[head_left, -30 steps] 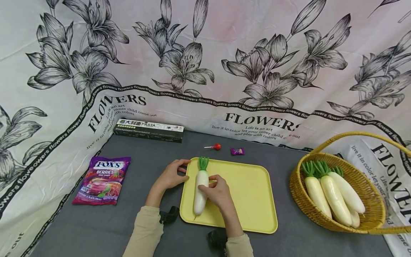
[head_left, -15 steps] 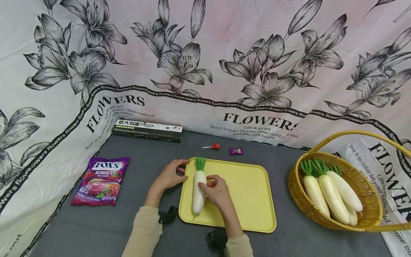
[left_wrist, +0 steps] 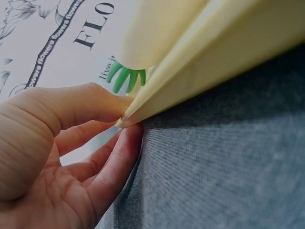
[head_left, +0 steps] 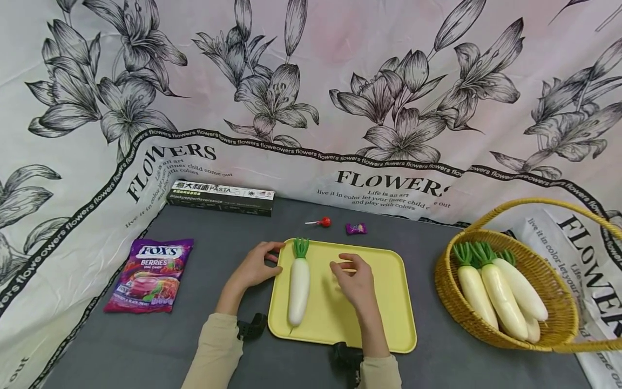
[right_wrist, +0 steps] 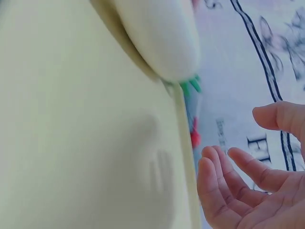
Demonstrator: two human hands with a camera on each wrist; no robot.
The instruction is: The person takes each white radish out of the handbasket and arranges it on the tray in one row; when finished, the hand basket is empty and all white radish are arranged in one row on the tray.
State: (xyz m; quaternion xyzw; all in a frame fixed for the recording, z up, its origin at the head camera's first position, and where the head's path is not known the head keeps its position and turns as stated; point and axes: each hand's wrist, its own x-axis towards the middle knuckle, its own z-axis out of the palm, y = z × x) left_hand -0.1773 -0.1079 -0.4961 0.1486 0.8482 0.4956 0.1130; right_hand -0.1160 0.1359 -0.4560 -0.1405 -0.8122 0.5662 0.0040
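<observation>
A white radish [head_left: 298,292] with green stalks lies lengthwise near the left side of the yellow tray [head_left: 359,324]. At the tray's far-left corner, my left hand [head_left: 256,265] pinches the rim; the left wrist view has the thumb [left_wrist: 90,102] above the edge and a finger below it. My right hand [head_left: 357,278] hovers over the middle of the tray, to the right of the radish and apart from it. Its fingers [right_wrist: 228,186] are relaxed and hold nothing in the right wrist view.
On the right stands a wicker basket [head_left: 449,305] with several radishes [head_left: 505,297]. Behind the tray lie a red lollipop [head_left: 324,221] and a purple wrapped candy [head_left: 356,228]. A pasta box [head_left: 221,198] sits at the back left, a candy bag [head_left: 150,275] at the left.
My right hand has let go of the radish and moved to the right, away from it. The radish stays on the tray, and my left hand keeps its place at the corner.
</observation>
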